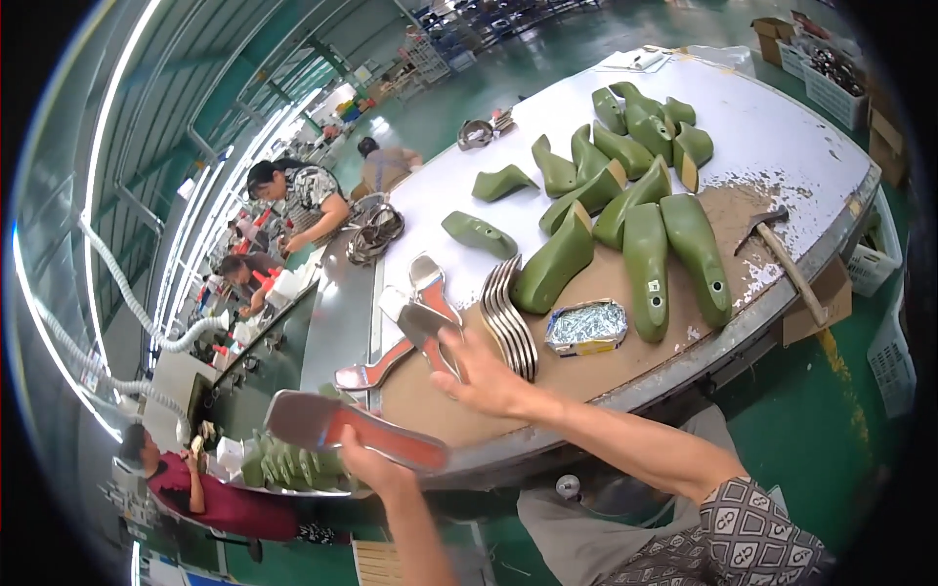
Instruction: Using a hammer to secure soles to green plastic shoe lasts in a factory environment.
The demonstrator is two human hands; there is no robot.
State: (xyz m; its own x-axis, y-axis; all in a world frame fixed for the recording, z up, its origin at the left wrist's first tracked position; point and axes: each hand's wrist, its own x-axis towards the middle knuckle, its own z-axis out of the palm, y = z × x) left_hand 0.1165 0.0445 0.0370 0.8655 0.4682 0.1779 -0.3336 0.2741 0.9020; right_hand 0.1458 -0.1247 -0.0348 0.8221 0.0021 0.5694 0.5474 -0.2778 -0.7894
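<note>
My left hand grips a shoe insole with a grey, silver-edged front and a reddish-brown middle, raised over the table's near left edge. My right hand is at a second grey insole on the table, fingers and thumb around its narrow middle. Around it lie other insoles, one pale-ended and one reddish. Right of them stands a nested row of curved insoles. Next to that row is a small open box of nails. Many green shoe lasts lie beyond.
A hammer lies at the table's right edge. Coiled straps sit at the far left edge. More green lasts fill a tray at left. A person in dark red stands beyond it; others work along a bench. White crates stand right.
</note>
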